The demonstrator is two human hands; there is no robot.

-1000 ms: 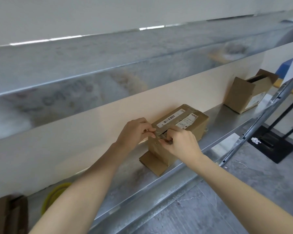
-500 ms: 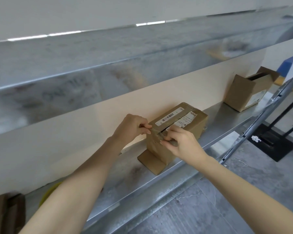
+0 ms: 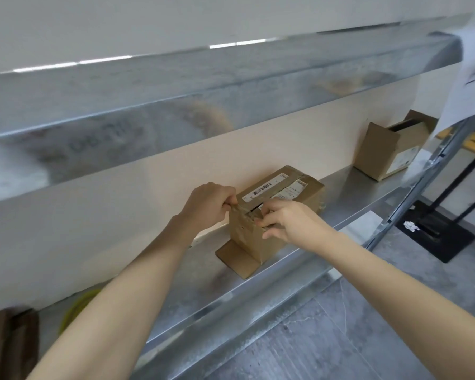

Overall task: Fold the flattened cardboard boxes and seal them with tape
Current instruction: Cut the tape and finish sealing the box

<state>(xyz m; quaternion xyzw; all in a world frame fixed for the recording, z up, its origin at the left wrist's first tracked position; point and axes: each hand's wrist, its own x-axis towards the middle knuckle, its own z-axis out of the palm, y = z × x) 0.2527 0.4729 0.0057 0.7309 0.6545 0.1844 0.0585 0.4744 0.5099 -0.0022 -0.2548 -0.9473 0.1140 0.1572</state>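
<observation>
A small brown cardboard box [image 3: 299,200] with white barcode labels on top sits on a metal shelf [image 3: 348,187]. One loose flap lies flat on the shelf at its near end. My left hand [image 3: 209,205] pinches a strip of clear tape at the box's near top edge. My right hand [image 3: 285,219] holds the near end of the box, fingers curled over the top edge and the tape. A narrow gap shows between the top flaps next to my fingers.
A second cardboard box [image 3: 390,152] with open top flaps stands further right on the shelf. A metal shelf above [image 3: 176,86] overhangs. Brown cardboard [image 3: 8,344] and a yellow cable [image 3: 77,305] lie at the lower left. Below right are a slanted metal post [image 3: 422,182] and the concrete floor.
My left hand has shifted slightly left, pulling the tape over the box's near corner. My right hand has slid down onto the near end of the box.
</observation>
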